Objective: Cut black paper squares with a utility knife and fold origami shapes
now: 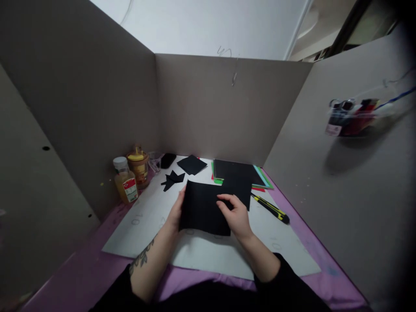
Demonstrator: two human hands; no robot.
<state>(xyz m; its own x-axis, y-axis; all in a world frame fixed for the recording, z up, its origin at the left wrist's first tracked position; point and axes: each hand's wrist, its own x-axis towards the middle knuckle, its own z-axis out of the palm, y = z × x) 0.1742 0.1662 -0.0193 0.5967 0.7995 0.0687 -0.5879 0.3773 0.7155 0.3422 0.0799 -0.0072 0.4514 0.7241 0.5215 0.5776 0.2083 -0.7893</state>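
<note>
Frame centre | left grip [176, 209] clamped on black sheet [203, 210] | right grip [237, 216] closure unclear | uneven pull could crease sheet

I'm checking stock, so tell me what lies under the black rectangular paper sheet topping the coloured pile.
Green paper edges, a light-blue paper strip and red paper edges show; the black sheet hides the rest.

Pretty dim and greyish overall, white wall [208, 26] up top is the brightest bit. Basket [357, 119] at upper right looks smeary with a soft shadow [344, 156] under it. Far right edge fades to black, side panels [81, 86] look stretched, black paper [203, 208] mid-frame barely shows detail.
</note>
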